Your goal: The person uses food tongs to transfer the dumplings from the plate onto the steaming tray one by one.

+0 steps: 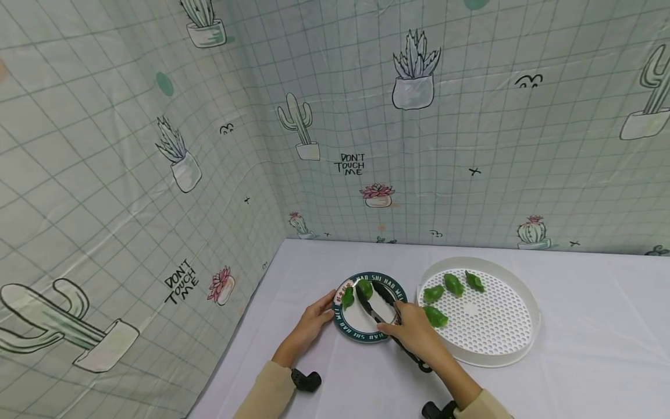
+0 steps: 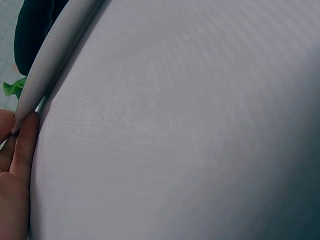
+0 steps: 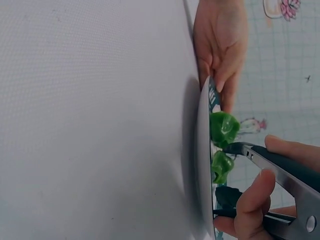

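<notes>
My left hand (image 1: 314, 317) pinches the left rim of a small white plate (image 1: 357, 319) with a lettered dark-green border. In the left wrist view the thumb lies over the rim and a finger (image 2: 26, 150) below it. My right hand (image 1: 419, 330) holds black tongs (image 3: 295, 187) with metal arms. Their tips are spread apart over the plate. Two glossy, curled green pepper pieces lie on the plate: one (image 1: 364, 288) beside a tong tip, the other (image 1: 348, 297) near the left rim. Whether the tips touch a piece, I cannot tell.
Right of the small plate is a large round white tray (image 1: 515, 291) with a perforated bottom. Several green pepper pieces (image 1: 453, 285) lie along its left side. A white cloth (image 1: 586, 326) covers the table, and cactus-print sheets (image 1: 450, 139) hang behind and at left.
</notes>
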Tool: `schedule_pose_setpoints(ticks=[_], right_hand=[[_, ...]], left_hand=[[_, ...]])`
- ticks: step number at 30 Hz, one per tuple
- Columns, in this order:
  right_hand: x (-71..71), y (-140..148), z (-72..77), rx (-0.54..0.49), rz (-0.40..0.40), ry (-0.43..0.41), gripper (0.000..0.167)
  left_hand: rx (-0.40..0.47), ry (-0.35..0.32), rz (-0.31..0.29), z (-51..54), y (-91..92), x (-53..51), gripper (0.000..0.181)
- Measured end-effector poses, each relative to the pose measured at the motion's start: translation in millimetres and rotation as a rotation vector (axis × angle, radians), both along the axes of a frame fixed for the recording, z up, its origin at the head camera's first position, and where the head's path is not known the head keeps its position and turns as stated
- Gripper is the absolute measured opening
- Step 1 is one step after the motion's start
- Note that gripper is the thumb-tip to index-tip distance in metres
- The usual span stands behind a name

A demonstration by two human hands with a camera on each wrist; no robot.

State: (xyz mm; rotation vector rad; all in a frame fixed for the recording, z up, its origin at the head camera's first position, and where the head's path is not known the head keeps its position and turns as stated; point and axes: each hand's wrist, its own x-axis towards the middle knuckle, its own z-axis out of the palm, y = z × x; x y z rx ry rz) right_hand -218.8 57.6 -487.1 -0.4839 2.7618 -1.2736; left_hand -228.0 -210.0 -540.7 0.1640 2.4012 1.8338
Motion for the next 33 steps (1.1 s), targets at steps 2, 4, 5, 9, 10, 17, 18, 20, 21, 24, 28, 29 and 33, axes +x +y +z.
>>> schedule_pose_setpoints(ticks=[2,4,5,9,10,17,18,20,21,24,28,29,33], right_hand=[[-0.4,-0.8,0.7,0.007,0.004,0.002,0.071],[0.3,-1.5,1.4,0.000,0.000,-0.021,0.071],[0.6,-2.0,1.5,-0.005,-0.003,-0.033,0.071],[1.9,-3.8,1.7,-0.036,-0.012,-0.083,0.070],[1.8,-3.9,1.7,-0.041,-0.011,-0.084,0.070],[0.1,-1.3,1.5,-0.049,0.003,-0.071,0.068],[0.1,-1.1,1.5,-0.052,0.004,-0.076,0.068],[0.5,-0.7,1.9,-0.061,0.005,-0.085,0.069],[1.0,-0.5,2.1,-0.065,0.005,-0.085,0.068],[1.5,0.1,2.4,-0.072,0.004,-0.083,0.068],[0.2,0.8,2.6,-0.057,0.006,-0.062,0.068],[-0.5,0.9,2.4,-0.053,0.008,-0.056,0.068],[-4.1,1.0,1.9,-0.020,0.017,-0.017,0.068]], left_hand=[[0.002,0.002,0.002,-0.3,-0.1,-0.1,0.053],[0.004,0.004,0.005,-0.2,-0.1,-0.4,0.053],[0.006,0.005,0.005,-0.2,-0.2,-0.7,0.053],[0.002,-0.010,0.018,-0.3,-0.6,-0.5,0.053],[0.001,-0.013,0.020,-0.3,-0.8,-0.3,0.053],[0.003,-0.013,0.013,1.2,-1.2,0.8,0.053],[0.003,-0.011,0.011,1.1,-1.2,1.0,0.053],[0.003,-0.015,0.012,0.9,-1.3,1.1,0.053],[0.002,-0.017,0.012,0.8,-1.3,1.0,0.053],[0.008,-0.012,0.006,0.4,-1.4,0.5,0.053],[0.025,-0.004,-0.001,0.0,-1.2,-0.4,0.053],[0.026,-0.001,-0.003,0.0,-1.0,-0.4,0.053],[0.026,-0.002,-0.005,0.4,-0.2,0.0,0.054]])
